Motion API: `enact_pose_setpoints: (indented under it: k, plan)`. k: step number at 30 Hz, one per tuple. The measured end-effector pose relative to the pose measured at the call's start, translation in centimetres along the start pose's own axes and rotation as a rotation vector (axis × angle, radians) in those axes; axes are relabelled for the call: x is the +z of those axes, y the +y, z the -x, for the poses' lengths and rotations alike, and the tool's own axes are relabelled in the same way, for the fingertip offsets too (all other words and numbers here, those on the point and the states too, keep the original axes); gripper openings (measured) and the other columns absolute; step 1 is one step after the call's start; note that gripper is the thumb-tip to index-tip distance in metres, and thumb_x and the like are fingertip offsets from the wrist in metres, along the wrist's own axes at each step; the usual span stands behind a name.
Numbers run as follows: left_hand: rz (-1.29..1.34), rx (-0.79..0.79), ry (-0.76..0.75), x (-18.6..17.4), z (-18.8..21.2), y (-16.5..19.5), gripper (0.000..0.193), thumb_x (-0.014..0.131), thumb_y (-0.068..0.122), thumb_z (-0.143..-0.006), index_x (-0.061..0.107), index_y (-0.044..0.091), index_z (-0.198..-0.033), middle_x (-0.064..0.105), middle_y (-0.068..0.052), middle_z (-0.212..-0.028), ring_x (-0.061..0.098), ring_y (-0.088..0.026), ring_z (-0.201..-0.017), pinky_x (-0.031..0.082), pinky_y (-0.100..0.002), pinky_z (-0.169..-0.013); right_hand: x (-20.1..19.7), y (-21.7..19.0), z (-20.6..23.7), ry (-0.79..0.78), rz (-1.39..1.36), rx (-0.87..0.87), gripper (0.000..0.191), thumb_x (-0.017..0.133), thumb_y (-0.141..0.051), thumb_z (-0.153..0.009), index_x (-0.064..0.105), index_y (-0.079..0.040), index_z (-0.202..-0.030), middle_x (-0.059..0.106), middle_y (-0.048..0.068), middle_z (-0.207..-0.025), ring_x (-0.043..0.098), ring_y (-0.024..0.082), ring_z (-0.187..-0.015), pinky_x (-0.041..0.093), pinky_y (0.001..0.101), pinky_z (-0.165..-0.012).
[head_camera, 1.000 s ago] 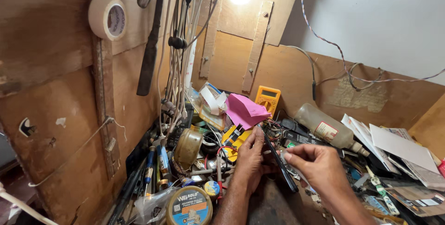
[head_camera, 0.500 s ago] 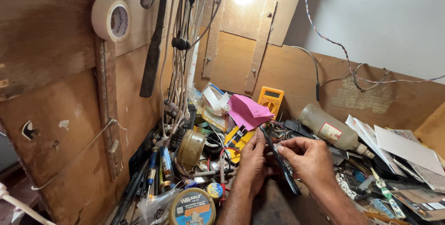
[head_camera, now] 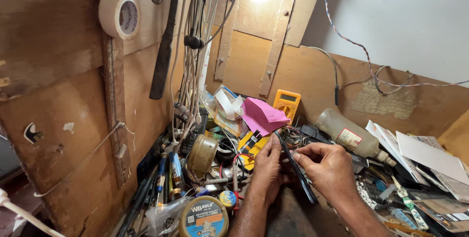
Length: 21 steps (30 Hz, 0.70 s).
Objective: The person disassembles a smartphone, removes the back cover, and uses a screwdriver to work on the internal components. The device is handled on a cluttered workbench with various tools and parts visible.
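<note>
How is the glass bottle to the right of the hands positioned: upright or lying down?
Lying down: the glass bottle rests on its side among the clutter, neck pointing lower right.

You are at a cramped electronics repair bench in a small workshop. Rough plywood panels [head_camera: 63,120] wall it in, with cables [head_camera: 195,56] and a roll of tape [head_camera: 119,13] hanging at the upper left, a yellow multimeter [head_camera: 287,103] at the centre, and a solder tin [head_camera: 203,217] among loose tools at the bottom.
</note>
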<state>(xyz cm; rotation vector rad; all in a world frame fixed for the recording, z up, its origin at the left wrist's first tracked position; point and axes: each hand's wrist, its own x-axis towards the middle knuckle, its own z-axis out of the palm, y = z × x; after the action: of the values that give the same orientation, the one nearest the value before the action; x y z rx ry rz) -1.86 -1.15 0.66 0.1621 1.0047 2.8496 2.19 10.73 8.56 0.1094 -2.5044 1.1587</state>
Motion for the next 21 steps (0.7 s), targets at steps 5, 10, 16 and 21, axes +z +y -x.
enact_pose_setpoints:
  k: [5, 10, 16, 21]
  plan:
    - [-0.001, -0.004, 0.009, -0.16, -0.14, -0.14, 0.049, 0.05, 0.053, -0.101, 0.065, 0.015, -0.128, 0.07, -0.002, -0.086, 0.069, -0.014, -0.07, 0.064, -0.043, -0.062, -0.09, 0.1, -0.31, -0.033, -0.018, 0.017, 0.015, 0.083, -0.013, -0.078, 0.085, -0.002, -0.088, 0.078, 0.005, -0.065, 0.061, 0.008, -0.053, 0.048, 0.0276, -0.049]
    - [-0.014, -0.003, -0.005, -0.19, -0.15, -0.19, 0.05, 0.049, 0.054, -0.102, 0.064, 0.017, -0.131, 0.071, -0.002, -0.086, 0.068, -0.014, -0.068, 0.062, -0.042, -0.06, -0.16, -0.11, -0.81, -0.083, -0.131, 0.158, 0.014, 0.083, -0.013, -0.079, 0.083, 0.0, -0.083, 0.067, 0.005, -0.057, 0.047, 0.01, -0.041, 0.035, 0.0293, -0.037]
    - [-0.023, -0.002, -0.026, -0.25, 0.01, -0.22, 0.05, 0.047, 0.054, -0.102, 0.063, 0.017, -0.133, 0.07, -0.001, -0.086, 0.068, -0.013, -0.066, 0.061, -0.041, -0.058, -0.09, -0.07, -0.96, -0.107, -0.152, 0.13, 0.012, 0.083, -0.011, -0.078, 0.082, 0.002, -0.08, 0.067, 0.004, -0.056, 0.048, 0.009, -0.04, 0.036, 0.0285, -0.035]
    - [-0.034, 0.028, -0.024, -0.32, -0.23, -0.48, 0.05, 0.046, 0.053, -0.104, 0.063, 0.014, -0.131, 0.069, -0.001, -0.084, 0.066, -0.012, -0.064, 0.06, -0.036, -0.054, 0.25, -0.31, -0.76, -0.075, -0.091, 0.137, 0.014, 0.084, -0.012, -0.077, 0.083, 0.001, -0.081, 0.07, 0.009, -0.06, 0.052, 0.013, -0.044, 0.04, 0.0318, -0.04]
